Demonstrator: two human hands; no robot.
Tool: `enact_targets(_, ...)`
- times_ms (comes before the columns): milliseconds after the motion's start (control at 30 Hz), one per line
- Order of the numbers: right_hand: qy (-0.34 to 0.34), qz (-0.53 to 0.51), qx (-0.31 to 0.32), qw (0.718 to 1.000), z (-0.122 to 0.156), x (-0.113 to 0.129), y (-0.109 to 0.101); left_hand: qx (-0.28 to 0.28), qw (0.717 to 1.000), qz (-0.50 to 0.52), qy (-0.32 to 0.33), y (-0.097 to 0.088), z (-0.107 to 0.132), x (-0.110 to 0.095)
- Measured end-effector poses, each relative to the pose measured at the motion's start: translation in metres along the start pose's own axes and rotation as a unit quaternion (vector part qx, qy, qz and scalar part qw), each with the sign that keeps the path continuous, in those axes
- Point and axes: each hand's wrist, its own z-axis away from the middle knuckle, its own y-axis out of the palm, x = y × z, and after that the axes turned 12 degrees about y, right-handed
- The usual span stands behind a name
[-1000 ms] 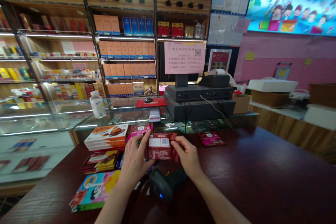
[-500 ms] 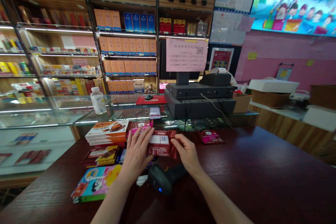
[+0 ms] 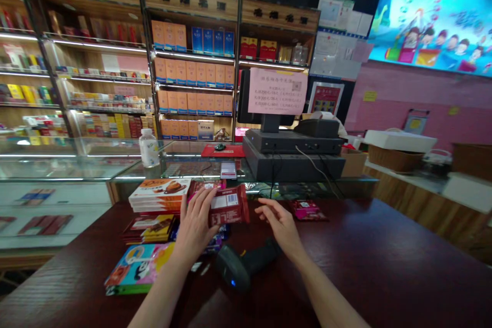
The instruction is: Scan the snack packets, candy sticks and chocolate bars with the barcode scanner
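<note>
A dark red flow-wrapped snack packet with crimped ends and a white barcode label lies face-up to me. My left hand grips its left end, fingers over the top and thumb at the near edge. Just right of the packet, my right hand is apart from it, fingers parted and nothing in them. Behind the left fingers shows a pink-red packet, partly covered. Blue-purple packets peek out below the left hand. A black barcode scanner with a blue light lies between my forearms.
On the left are stacked white-and-orange boxes, yellow-and-brown chocolate packs and a colourful picture pack. A pink-red packet lies at the right. Beyond stand a bottle, a phone-like device and a cash register.
My right hand has let go of the dark red packet's right end. The packet has shifted left and tilted in my left hand, uncovering more of the blue-purple packets.
</note>
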Motion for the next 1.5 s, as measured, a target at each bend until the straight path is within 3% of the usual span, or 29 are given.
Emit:
enact_targets(100, -0.01, 0.073, 0.071, 0.995, -0.002, 0.007, -0.014, -0.013, 1.0, -0.006, -0.009, 0.0, 0.0, 0.0)
enact_targets(233, -0.029, 0.182, 0.178, 0.967, -0.001, 0.01, -0.03, -0.014, 1.0, -0.009, -0.016, -0.002, -0.001, 0.0)
enact_targets(467, -0.01, 0.188, 0.195, 0.962, 0.016, -0.01, -0.033, -0.006, 0.999, -0.024, -0.024, -0.003, 0.001, 0.005)
enact_targets(767, -0.098, 0.341, 0.296, 0.887, 0.039, 0.011, -0.016, -0.021, 0.997, -0.051, -0.05, -0.004, 0.002, 0.014)
enact_targets(1000, -0.089, 0.404, 0.307, 0.857, 0.044, 0.01, -0.006, -0.027, 0.996, -0.059, -0.061, -0.005, 0.005, 0.024)
enact_targets(1133, -0.092, 0.405, 0.3, 0.859, 0.045, 0.005, -0.005, -0.022, 0.995, -0.058, -0.073, -0.005, 0.006, 0.025)
enact_targets(1267, -0.134, 0.371, 0.249, 0.885, 0.04, -0.009, -0.009, -0.026, 0.995, -0.063, -0.073, -0.006, 0.007, 0.025)
enact_targets(1500, -0.203, 0.241, 0.089, 0.945, 0.023, -0.021, -0.024, -0.028, 0.996, -0.058, -0.068, -0.004, 0.007, 0.024)
